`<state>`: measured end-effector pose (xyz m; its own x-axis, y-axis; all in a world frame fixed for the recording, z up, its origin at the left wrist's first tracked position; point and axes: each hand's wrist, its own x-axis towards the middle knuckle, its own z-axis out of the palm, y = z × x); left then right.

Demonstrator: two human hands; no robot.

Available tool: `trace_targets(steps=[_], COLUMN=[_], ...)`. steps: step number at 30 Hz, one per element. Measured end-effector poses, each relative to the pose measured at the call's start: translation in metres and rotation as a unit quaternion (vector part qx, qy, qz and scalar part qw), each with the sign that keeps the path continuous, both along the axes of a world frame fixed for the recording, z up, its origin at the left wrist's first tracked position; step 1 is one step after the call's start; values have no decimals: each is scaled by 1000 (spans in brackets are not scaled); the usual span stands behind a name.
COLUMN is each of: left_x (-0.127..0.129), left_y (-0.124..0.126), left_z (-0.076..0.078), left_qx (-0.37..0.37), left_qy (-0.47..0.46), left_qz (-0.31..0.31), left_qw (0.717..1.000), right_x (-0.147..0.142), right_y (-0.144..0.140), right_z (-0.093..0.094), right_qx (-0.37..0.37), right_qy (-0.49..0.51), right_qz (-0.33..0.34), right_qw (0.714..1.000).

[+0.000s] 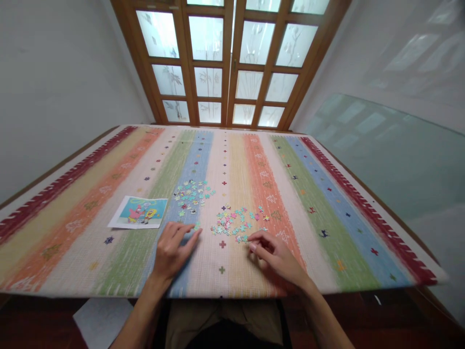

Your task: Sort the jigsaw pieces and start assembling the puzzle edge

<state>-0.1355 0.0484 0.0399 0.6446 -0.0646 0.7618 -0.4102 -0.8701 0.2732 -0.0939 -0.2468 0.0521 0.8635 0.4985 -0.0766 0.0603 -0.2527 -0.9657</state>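
Observation:
My left hand (173,251) lies flat on the striped table cover (327,223), fingers spread, its fingertips touching a small jigsaw piece (197,226). My right hand (274,254) rests to the right with its fingers curled, the fingertips pinching at a piece (242,238) on the near edge of a loose cluster of puzzle pieces (236,221). A second cluster of pieces (192,194) lies farther back, to the left. A cartoon reference picture (139,212) lies flat to the left of my left hand.
The table fills the view; its near edge runs just below my wrists. A wooden door with frosted glass panes (227,58) stands beyond the far edge. A glass sheet (392,155) leans against the right wall. A white paper (100,320) lies on the floor below.

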Motion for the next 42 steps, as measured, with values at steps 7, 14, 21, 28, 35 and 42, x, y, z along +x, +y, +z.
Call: trace_targets(steps=[7, 14, 21, 28, 35, 42], left_x=[13, 31, 48, 46, 36, 13], left_y=[72, 96, 103, 103, 85, 20], left_z=[-3, -5, -9, -12, 10, 10], left_qx=[77, 104, 99, 101, 56, 2], left_qy=[22, 162, 192, 208, 148, 179], left_qz=[123, 106, 80, 58, 25, -90], left_qw=[989, 976, 973, 971, 987, 980], right_x=[0, -1, -2, -2, 5, 14], right_y=[-7, -8, -9, -10, -21, -36], right_z=[-8, -8, -6, -8, -7, -18], right_qx=[-33, -37, -44, -56, -101, -187], right_qy=[1, 10, -6, -10, -59, -167], right_qz=[-12, -23, -24, -32, -55, -142], right_qw=[999, 999, 999, 998, 992, 958])
